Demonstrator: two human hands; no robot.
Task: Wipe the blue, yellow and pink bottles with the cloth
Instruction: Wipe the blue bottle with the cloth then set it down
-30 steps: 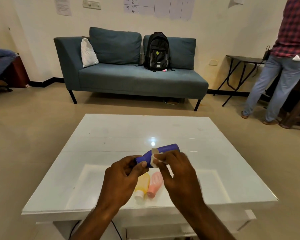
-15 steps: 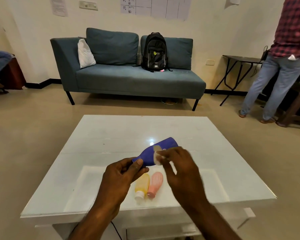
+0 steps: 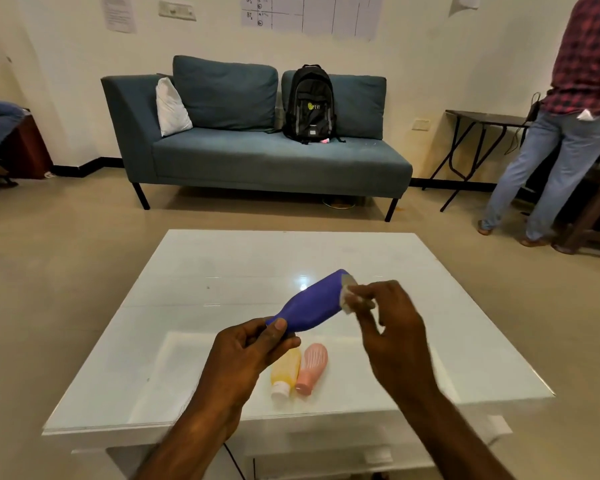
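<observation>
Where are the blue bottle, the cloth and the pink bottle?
blue bottle (image 3: 312, 306): head view, middle of body.
cloth (image 3: 347, 299): head view, crumpled part by the fingertips.
pink bottle (image 3: 313, 363): head view, ribbed body.

Left hand (image 3: 246, 355) grips blue bottle (image 3: 312, 303) neck; right hand (image 3: 392, 327) presses cloth (image 3: 349, 296) at its base

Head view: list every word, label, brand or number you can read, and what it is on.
"81": handwritten twice at the left edge of the wall chart; the second digit is uncertain and the rest is too small.
Backpack: yellow-green logo with letters, too blurred to read.
Paper sheet on the wall: print too small.
Blue bottle, yellow bottle, pink bottle: no readable text.
</observation>
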